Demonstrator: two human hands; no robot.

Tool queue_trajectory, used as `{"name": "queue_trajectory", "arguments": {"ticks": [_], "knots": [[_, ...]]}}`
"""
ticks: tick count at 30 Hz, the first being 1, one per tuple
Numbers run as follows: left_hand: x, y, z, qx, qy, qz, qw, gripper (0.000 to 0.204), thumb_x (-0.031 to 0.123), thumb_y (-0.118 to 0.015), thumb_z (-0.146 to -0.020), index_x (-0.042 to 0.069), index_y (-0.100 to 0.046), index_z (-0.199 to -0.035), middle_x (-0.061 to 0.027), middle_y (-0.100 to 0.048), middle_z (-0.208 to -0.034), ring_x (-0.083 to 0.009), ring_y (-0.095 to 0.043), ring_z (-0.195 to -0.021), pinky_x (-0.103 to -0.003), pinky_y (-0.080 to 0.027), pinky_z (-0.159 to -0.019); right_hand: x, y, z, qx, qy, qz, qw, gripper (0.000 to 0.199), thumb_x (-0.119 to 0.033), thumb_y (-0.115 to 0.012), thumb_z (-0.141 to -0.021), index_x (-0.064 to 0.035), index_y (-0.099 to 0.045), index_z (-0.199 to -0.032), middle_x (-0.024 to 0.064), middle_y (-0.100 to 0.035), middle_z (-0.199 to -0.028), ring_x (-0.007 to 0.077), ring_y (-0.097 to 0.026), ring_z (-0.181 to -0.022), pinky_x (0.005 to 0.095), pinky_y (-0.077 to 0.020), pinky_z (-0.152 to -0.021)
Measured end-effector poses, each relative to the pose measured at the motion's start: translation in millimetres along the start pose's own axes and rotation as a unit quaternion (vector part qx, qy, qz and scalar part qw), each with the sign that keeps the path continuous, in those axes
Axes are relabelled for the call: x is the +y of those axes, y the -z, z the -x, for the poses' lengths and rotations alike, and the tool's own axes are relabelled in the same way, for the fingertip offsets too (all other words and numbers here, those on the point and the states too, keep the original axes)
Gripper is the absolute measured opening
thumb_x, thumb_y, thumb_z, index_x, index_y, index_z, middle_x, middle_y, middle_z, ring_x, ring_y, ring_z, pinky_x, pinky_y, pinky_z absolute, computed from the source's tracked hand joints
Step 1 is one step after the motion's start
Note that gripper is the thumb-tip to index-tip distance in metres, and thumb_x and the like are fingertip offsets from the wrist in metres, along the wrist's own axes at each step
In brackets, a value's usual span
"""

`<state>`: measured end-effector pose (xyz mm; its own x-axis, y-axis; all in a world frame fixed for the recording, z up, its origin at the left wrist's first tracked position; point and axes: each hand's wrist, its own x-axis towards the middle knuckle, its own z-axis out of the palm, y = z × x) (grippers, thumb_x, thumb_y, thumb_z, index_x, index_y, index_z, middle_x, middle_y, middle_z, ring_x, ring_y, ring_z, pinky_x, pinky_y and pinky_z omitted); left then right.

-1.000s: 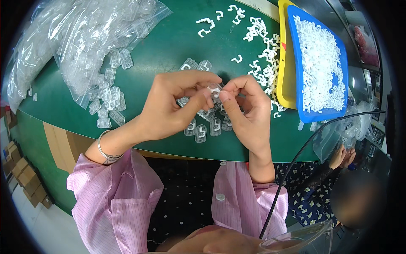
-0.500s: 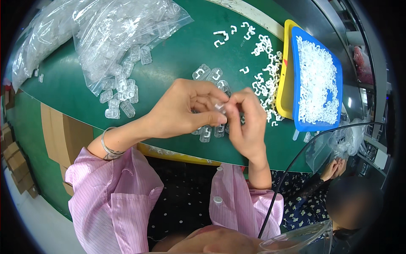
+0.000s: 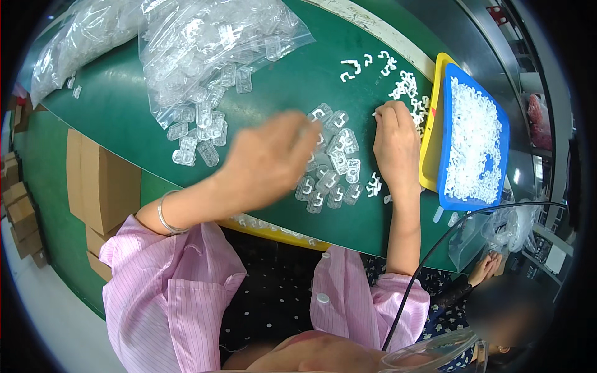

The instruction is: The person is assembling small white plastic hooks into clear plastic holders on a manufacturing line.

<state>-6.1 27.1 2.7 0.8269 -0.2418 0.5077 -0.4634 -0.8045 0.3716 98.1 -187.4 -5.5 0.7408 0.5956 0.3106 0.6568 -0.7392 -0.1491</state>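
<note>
My left hand [image 3: 264, 161] is smeared by motion above the left edge of a cluster of clear plastic cases [image 3: 339, 158], several with a white hook-shaped piece inside. Whether it holds anything cannot be made out. To the right of that cluster, my right hand [image 3: 398, 143] reaches down at the scattered white plastic hooks [image 3: 405, 86], its fingers bent and pressed together. A speck of white shows by its fingertips, too small to name. More clear cases [image 3: 205, 127] lie loose at the mouth of a clear plastic bag [image 3: 205, 56] full of them.
A blue tray [image 3: 443, 186] heaped with white hooks rests on a yellow tray [image 3: 429, 168] at the right. Another filled bag [image 3: 74, 56] lies far left. A black cable [image 3: 429, 255] arcs across the lower right. Another person's hands [image 3: 485, 268] show beyond it. Cardboard boxes [image 3: 102, 186] stand below the table.
My hands, together over the clear cases before, have parted. The right has moved to the white hooks; the left has drawn back slightly. The small clear piece between them no longer shows.
</note>
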Motion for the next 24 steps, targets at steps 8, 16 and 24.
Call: {"name": "queue_trajectory", "arguments": {"ticks": [8, 16, 24], "knots": [[-63, 35, -16, -0.189, 0.009, -0.289, 0.939, 0.03, 0.0, -0.061, -0.069, -0.004, -0.059, -0.098, -0.0097, -0.052, -0.101, -0.0242, -0.053, -0.092, -0.034, -0.049, -0.073, -10, 8, 11, 0.081, -0.099, -0.211, 0.969, 0.007, 0.004, -0.06, -0.084, 0.0025, -0.057, -0.091, 0.013, -0.06, -0.086, 0.0235, -0.062, -0.068, 0.0332, -0.0506, -0.058], [-36, 21, -29, -0.052, 0.01, 0.096, 0.994, 0.033, -0.004, -0.064, -0.075, 0.0, -0.059, -0.108, -0.0123, -0.059, -0.076, -0.0269, -0.061, -0.06, -0.037, -0.05, -0.055, -38, 39, 26, 0.002, -0.258, -0.653, 0.712, 0.016, -0.002, -0.059, -0.092, 0.0085, -0.062, -0.103, 0.0125, -0.065, -0.085, 0.0127, -0.063, -0.064, 0.0203, -0.0475, -0.052], [3, 6, -44, -0.154, 0.142, 0.528, 0.823, 0.027, -0.007, -0.057, -0.081, -0.003, -0.067, -0.106, -0.0089, -0.065, -0.08, -0.0137, -0.061, -0.059, -0.026, -0.045, -0.05, -60, 55, 33, 0.013, -0.253, -0.697, 0.671, 0.013, 0.001, -0.059, -0.091, 0.0054, -0.065, -0.102, 0.0118, -0.067, -0.082, 0.0148, -0.066, -0.066, 0.0213, -0.0509, -0.054]]}}
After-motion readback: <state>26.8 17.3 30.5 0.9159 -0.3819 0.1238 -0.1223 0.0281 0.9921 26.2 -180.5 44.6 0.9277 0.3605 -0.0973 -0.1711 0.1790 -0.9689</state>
